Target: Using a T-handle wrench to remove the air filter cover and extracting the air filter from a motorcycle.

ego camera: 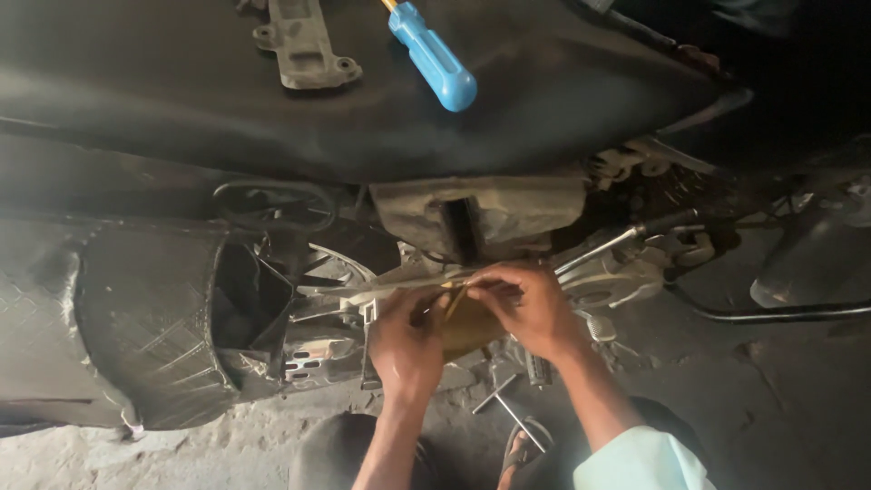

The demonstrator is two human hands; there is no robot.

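A motorcycle (272, 299) lies low over the concrete floor (708, 363), its black seat (181, 91) filling the top. On the seat rest a grey metal bracket (304, 45) and a blue-handled screwdriver (434, 56), well apart from the hands. Below the seat, the right hand (535, 308) has its fingers curled, pinching a thin yellowish strip (455, 298) against the engine. The left hand (408, 349), fingers bent, presses beside it; they nearly touch. A T-shaped wrench (508, 404) lies on the floor just beneath, with open floor to the right.
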